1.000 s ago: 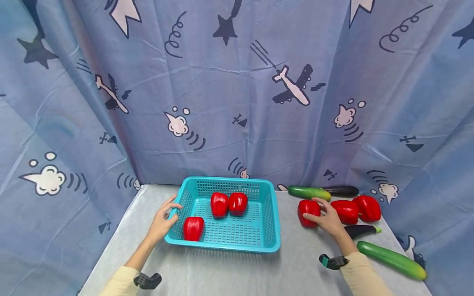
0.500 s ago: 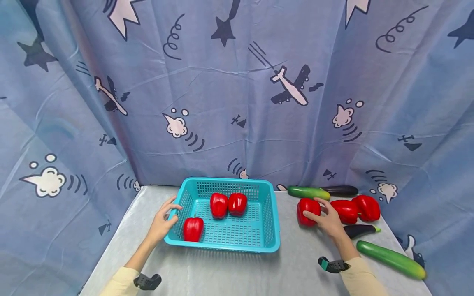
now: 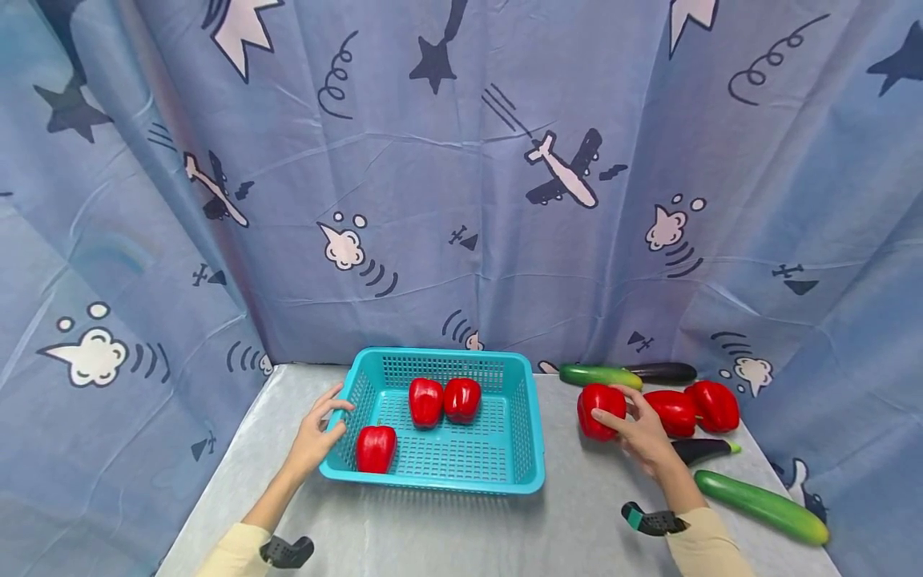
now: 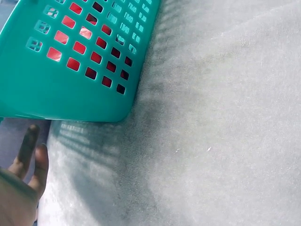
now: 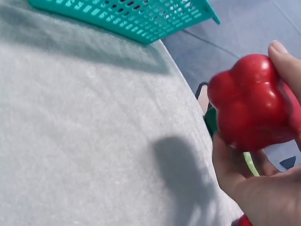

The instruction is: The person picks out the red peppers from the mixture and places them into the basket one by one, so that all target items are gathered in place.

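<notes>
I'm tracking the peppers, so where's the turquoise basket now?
Low in the head view, just left of centre, the basket is on the table, with your left hand at its left side.

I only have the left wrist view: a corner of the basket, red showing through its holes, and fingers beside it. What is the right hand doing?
Observer: The right hand is holding a red pepper, to the right of the basket.
Operator: Good. I can't see over the basket's wall. What's inside?
Observer: Three more red peppers, by the head view: a pair side by side toward the far wall, and a single one in the near left corner.
</notes>
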Motion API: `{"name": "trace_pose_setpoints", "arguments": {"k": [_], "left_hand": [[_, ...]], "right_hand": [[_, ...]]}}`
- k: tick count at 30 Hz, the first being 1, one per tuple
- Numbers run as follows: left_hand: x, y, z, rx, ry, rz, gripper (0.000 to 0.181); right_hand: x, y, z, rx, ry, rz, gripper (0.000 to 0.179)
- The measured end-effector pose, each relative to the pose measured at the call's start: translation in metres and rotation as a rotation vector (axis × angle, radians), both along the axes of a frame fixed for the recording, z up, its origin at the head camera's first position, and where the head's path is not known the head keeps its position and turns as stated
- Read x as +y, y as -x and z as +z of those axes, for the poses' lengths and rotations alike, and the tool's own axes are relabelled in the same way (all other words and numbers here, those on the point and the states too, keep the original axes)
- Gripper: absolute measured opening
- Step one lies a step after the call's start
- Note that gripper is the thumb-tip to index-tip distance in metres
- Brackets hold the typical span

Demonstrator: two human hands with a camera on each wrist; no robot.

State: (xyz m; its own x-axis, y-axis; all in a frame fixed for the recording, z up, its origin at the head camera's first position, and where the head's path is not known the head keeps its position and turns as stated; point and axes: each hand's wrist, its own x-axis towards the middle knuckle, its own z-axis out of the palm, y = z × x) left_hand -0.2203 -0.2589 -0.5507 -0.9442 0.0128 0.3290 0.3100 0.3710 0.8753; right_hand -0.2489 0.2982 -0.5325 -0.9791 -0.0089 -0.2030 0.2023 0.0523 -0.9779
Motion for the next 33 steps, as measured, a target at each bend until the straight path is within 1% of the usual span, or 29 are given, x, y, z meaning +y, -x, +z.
{"name": "trace_pose_setpoints", "arguments": {"k": [3, 6, 8, 10, 12, 16, 22, 25, 29, 31, 33], "left_hand": [[0.003, -0.004, 0.007, -0.002, -0.008, -0.001, 0.028], [0.008, -0.011, 0.02, -0.006, -0.015, -0.011, 0.027], [0.009, -0.014, 0.027, 0.002, 0.005, -0.016, 0.025], [0.01, -0.016, 0.03, 0.007, 0.025, -0.019, 0.024], [0.011, -0.016, 0.03, 0.011, 0.036, -0.019, 0.023], [0.011, -0.016, 0.03, -0.002, 0.006, -0.017, 0.025], [0.011, -0.014, 0.028, 0.015, 0.029, -0.013, 0.024], [0.011, -0.014, 0.026, 0.014, -0.001, -0.01, 0.025], [0.007, -0.008, 0.014, 0.005, -0.019, 0.006, 0.026], [0.004, -0.003, 0.006, -0.002, 0.0, 0.018, 0.026], [0.002, 0.001, 0.0, -0.014, 0.013, 0.023, 0.027]], "right_hand": [[-0.003, 0.001, 0.002, 0.014, 0.015, -0.003, 0.079], [-0.008, 0.001, 0.004, 0.019, 0.025, -0.008, 0.079], [-0.012, 0.001, 0.006, 0.023, 0.028, -0.008, 0.081], [-0.015, 0.001, 0.009, 0.031, 0.029, -0.007, 0.082], [-0.019, 0.0, 0.013, 0.045, 0.033, 0.001, 0.083], [-0.025, -0.001, 0.021, 0.077, 0.041, 0.015, 0.082], [-0.034, -0.004, 0.034, 0.121, 0.017, 0.041, 0.08], [-0.039, -0.006, 0.039, 0.13, 0.022, 0.05, 0.08], [-0.046, -0.007, 0.043, 0.133, 0.035, 0.047, 0.08], [-0.049, -0.007, 0.044, 0.133, 0.038, 0.046, 0.08], [-0.052, -0.007, 0.044, 0.131, 0.03, 0.05, 0.081]]}}
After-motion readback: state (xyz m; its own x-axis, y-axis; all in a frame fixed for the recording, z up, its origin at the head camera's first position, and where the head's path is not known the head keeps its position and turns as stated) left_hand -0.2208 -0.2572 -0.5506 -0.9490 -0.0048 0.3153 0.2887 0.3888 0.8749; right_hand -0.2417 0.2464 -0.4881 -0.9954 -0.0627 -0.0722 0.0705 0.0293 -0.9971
